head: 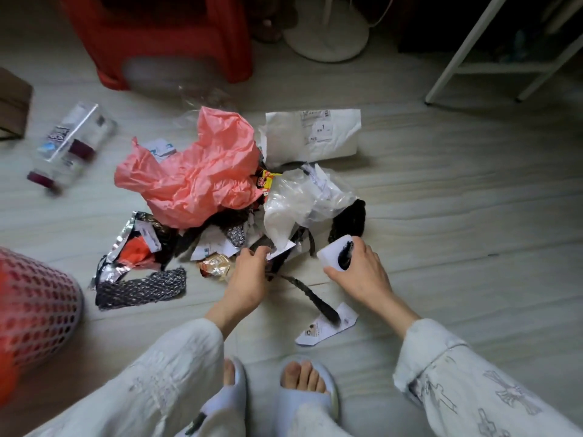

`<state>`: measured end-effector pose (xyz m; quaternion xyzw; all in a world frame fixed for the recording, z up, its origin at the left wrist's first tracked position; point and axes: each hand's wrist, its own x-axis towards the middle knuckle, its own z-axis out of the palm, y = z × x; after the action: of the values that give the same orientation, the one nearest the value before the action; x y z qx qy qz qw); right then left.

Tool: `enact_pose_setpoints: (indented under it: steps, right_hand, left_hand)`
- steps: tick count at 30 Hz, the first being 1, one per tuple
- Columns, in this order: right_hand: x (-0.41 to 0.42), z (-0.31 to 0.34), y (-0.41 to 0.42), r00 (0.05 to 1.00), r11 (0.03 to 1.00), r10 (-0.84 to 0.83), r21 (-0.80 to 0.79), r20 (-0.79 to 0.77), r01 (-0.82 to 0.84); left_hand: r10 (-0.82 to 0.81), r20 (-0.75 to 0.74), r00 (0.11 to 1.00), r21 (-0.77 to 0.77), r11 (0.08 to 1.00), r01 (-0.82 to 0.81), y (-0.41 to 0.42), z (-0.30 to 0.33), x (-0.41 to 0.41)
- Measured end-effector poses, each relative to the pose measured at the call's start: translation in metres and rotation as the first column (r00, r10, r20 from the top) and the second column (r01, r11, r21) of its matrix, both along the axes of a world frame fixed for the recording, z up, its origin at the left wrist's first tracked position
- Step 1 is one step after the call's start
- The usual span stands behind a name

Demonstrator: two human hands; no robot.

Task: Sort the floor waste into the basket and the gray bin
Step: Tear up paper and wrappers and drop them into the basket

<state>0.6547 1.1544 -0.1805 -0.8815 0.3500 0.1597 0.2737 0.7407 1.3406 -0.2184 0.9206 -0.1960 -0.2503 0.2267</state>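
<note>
Nearest the camera, the person's two feet in pale slippers [307, 397] stand on the light wood-look floor [473, 216], with light patterned sleeves at either side. Just beyond them lies a small white printed paper scrap [328, 326], and a dark strip [310, 298] runs from it up toward the hands.

The left hand [249, 279] reaches into the near edge of the waste pile, its fingers curled and pinching a torn white scrap [277, 251]. The right hand [356, 266] grips a small white piece with a black mark [337, 252], thumb under it and fingers curled over the top.

At the left edge, the red perforated basket [38, 313] lies beside the pile. Near it are a silver foil wrapper [126, 247] and a black-and-white speckled piece [142, 288]. Farther in, a crumpled pink sheet [195, 171] covers the middle of the pile, with clear plastic bags [303, 200] to its right and a white shipping bag with a label [318, 134] behind.

To the far left lies a blurred clear plastic package [69, 143]. Beyond stand a red plastic stool [157, 36], a white round fan base [328, 39] and a white metal rack [492, 58].
</note>
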Motion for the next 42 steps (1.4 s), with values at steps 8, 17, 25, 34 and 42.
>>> enact_pose_setpoints:
  steps: [8, 17, 25, 34, 42]
  right_hand:
    - [0.048, 0.107, 0.060, 0.956, 0.986, 0.141, 0.055, 0.258, -0.160]
    - [0.102, 0.210, 0.181, 0.749, 0.888, 0.385, 0.005, 0.539, -0.460]
    - [0.139, 0.221, 0.326, 0.623, 0.732, 0.549, 0.038, 0.557, -0.680]
    - [0.137, 0.187, 0.398, 0.532, 0.575, 0.670, 0.091, 0.518, -0.813]
    - [0.145, 0.169, 0.423, 0.495, 0.471, 0.696, 0.189, 0.520, -0.862]
  left_hand:
    - [0.130, 0.265, 0.955, -0.084, 0.990, -0.111, 0.066, 0.120, 0.024]
    - [0.545, 0.332, 0.770, -0.237, 0.838, -0.491, 0.187, 0.211, 0.032]
    - [0.875, 0.270, 0.401, -0.403, 0.481, -0.778, 0.315, 0.244, 0.016]
    - [0.946, 0.132, 0.295, -0.469, 0.322, -0.823, 0.381, 0.232, -0.003]
    - [0.717, 0.391, 0.577, -0.404, 0.697, -0.593, 0.386, 0.207, 0.016]
